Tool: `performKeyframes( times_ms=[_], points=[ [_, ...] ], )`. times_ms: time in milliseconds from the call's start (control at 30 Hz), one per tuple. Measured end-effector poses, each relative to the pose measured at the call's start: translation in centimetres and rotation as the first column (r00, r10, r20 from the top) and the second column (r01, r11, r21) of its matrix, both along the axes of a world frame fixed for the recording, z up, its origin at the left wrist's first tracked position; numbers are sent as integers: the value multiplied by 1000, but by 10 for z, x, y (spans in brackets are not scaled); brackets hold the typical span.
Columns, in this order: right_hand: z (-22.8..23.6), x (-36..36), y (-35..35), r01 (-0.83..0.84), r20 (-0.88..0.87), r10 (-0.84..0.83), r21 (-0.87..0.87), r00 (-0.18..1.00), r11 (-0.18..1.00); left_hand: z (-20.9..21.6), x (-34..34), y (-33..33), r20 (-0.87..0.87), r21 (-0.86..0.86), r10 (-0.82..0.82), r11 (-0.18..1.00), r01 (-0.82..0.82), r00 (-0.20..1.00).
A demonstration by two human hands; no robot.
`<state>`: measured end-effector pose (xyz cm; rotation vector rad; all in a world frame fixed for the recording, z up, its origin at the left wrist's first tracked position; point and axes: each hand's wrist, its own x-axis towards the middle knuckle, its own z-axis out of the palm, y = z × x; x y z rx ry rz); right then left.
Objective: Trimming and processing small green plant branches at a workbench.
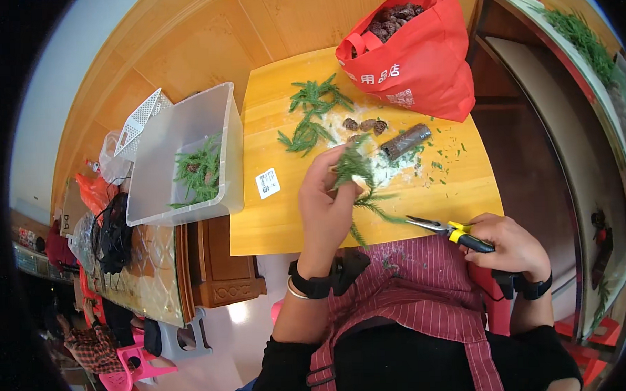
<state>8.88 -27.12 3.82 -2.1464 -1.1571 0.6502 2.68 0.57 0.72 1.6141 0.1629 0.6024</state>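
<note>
Between the bent fingers of my left hand [329,195] is a green artificial pine sprig [357,165], its needled branches hanging down toward the table's near edge. My right hand [508,247] grips needle-nose pliers [459,236] with yellow and black handles; their tips point left, close to the sprig's lower branch. Several brown pine cones [368,126] lie just beyond my left hand. A dark cylindrical roll [406,142] rests beside them, among green clippings and white powder. More pine sprigs [310,113] are spread at the back of the yellow table [273,224].
At the back right stands a red bag [419,68] full of pine cones. A clear plastic bin [184,165] with greenery is to the left, and a white label [267,183] lies near it. A shelf [558,118] borders the right side. Another person [91,344] sits far left.
</note>
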Motion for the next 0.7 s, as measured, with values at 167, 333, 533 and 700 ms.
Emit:
performKeyframes(
  times_ms=[167,333,533,700],
  points=[
    [0,-6,-11,444,-442,-342,149,829,883,-5,1,1,28,92,59,994,-61,998],
    [7,-13,20,184,-267,-109,274,957,944,4,0,-21,-54,204,-169,963,177,984],
    [-4,-16,32,199,-273,-137,217,952,956,8,-5,-25,-64,35,-269,962,271,961],
    [-7,-20,33,321,-395,-223,201,891,925,-3,-5,-28,48,-128,-234,963,238,971]
  ],
)
